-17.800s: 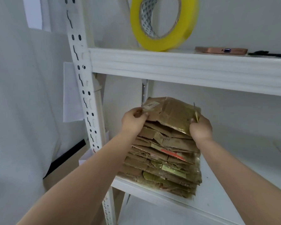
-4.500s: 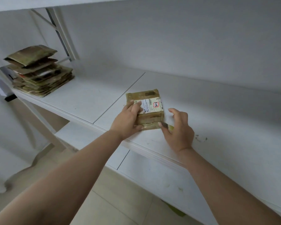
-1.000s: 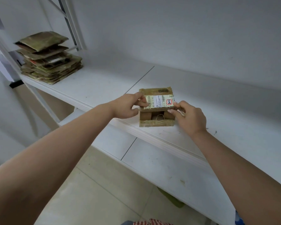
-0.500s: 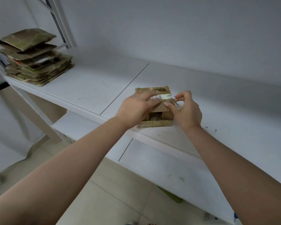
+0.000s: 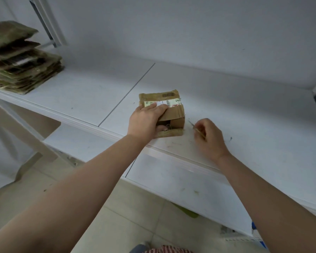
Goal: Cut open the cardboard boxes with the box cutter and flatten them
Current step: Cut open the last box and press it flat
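A small brown cardboard box (image 5: 173, 114) with a white shipping label stands near the front edge of the white shelf (image 5: 244, 110). Its near end is open and a flap lies flat in front of it. My left hand (image 5: 146, 121) grips the box's left side, fingers over the label and thumb at the open end. My right hand (image 5: 208, 137) rests on the shelf just right of the box, closed around a thin box cutter (image 5: 195, 127) whose blade points toward the box without touching it.
A stack of flattened cardboard boxes (image 5: 20, 59) sits at the far left of the shelf beside the rack's upright post (image 5: 49, 21). A lower shelf (image 5: 190, 187) runs beneath. A grey wall closes off the back. Tiled floor lies below.
My right hand with the cutter has pulled away from the box top and dropped to the shelf on its right. My left hand has shifted to the box's left side.
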The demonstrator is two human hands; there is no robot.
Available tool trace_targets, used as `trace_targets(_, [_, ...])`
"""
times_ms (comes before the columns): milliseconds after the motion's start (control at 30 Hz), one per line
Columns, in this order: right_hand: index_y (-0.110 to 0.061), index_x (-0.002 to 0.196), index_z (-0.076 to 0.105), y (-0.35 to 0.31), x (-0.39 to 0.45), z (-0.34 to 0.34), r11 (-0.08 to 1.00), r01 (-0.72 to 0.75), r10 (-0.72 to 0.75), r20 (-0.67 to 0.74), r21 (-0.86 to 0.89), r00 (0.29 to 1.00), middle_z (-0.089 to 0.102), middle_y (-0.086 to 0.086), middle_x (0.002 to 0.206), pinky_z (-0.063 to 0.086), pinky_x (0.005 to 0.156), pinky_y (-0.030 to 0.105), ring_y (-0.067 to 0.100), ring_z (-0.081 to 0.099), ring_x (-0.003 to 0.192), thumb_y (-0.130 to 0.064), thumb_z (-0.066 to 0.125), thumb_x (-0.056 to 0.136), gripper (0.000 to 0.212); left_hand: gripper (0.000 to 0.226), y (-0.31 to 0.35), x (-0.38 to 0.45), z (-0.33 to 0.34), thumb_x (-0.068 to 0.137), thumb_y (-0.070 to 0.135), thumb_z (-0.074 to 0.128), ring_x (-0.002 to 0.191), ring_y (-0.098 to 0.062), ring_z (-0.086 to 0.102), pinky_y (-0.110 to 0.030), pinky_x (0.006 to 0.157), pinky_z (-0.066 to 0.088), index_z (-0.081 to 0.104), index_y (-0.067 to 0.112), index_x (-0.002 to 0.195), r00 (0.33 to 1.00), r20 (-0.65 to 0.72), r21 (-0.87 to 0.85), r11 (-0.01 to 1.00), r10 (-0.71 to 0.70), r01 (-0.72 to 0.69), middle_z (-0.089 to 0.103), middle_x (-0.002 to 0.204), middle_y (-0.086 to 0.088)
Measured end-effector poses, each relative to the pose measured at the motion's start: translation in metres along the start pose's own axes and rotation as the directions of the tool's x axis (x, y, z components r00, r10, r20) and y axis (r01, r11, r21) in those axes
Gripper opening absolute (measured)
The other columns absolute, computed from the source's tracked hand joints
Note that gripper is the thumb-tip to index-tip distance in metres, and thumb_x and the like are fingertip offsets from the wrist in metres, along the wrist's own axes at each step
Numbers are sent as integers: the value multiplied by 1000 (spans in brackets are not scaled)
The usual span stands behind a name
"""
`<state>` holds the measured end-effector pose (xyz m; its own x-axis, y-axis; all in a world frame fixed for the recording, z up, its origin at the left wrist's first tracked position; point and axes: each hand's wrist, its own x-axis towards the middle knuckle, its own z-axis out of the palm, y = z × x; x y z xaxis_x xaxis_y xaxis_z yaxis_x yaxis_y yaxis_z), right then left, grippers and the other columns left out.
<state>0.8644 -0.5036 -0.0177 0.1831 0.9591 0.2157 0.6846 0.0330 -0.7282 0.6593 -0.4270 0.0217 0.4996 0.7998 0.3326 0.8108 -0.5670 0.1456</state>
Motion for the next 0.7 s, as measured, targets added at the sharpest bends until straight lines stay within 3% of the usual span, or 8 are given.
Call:
trace_targets(67, [-15, 97, 64, 3, 0, 1, 997, 72, -70, 44, -41, 997, 61, -1, 91, 45, 72, 22, 18, 57, 83, -16, 59, 91, 7, 65, 2, -1, -4, 78, 42, 73, 131, -22, 44, -35, 103, 33, 48, 27, 136, 1000, 8, 9, 1000, -17, 16, 56, 135, 1])
trace_targets(133, [-22, 103, 69, 3, 1, -3, 990, 57, -51, 51, -127, 997, 68, -2, 97, 49, 79, 32, 20, 60, 91, -29, 56, 94, 18, 65, 3, -4, -6, 79, 43, 73, 134, -21, 41, -36, 105, 33, 47, 26, 136, 1000, 7, -7, 1000, -5, 5, 55, 136, -1])
trace_targets(233, [-31, 106, 67, 7, 8, -8, 946, 47, -25, 69, -322, 997, 68, -7, 98, 43, 72, 29, 17, 58, 94, -38, 46, 98, 24, 65, 2, -5, -4, 79, 42, 73, 138, -19, 37, -38, 109, 29, 47, 24, 136, 1000, 13, -28, 1000, 2, -2, 57, 134, 1])
trace_targets(400, [-25, 99, 66, 8, 24, -7, 893, 182, -136, 140, -412, 981, 66, -6, 90, 43, 65, 30, 19, 57, 87, -39, 42, 99, 27, 65, 2, -6, -3, 80, 40, 71, 139, -19, 35, -40, 112, 26, 45, 22, 137, 1000, 27, -28, 1000, 7, -6, 56, 135, 2])
trace_targets(533, [-17, 94, 68, 14, 31, -6, 825, 301, -274, 127, -478, 953, 66, 5, 80, 34, 62, 31, 29, 54, 79, -28, 50, 97, 22, 67, 0, -5, -1, 80, 39, 71, 139, -20, 35, -43, 114, 24, 44, 22, 139, 999, 30, -20, 1000, 18, -17, 56, 135, 3])
trace_targets(700, [-16, 101, 65, 21, 27, 0, 836, 260, -211, 155, -482, 965, 66, 7, 87, 38, 70, 35, 30, 54, 84, -28, 44, 99, 25, 65, -3, -5, 1, 82, 38, 70, 139, -20, 36, -44, 113, 28, 43, 23, 139, 998, 49, -28, 999, 32, -31, 55, 136, 3])
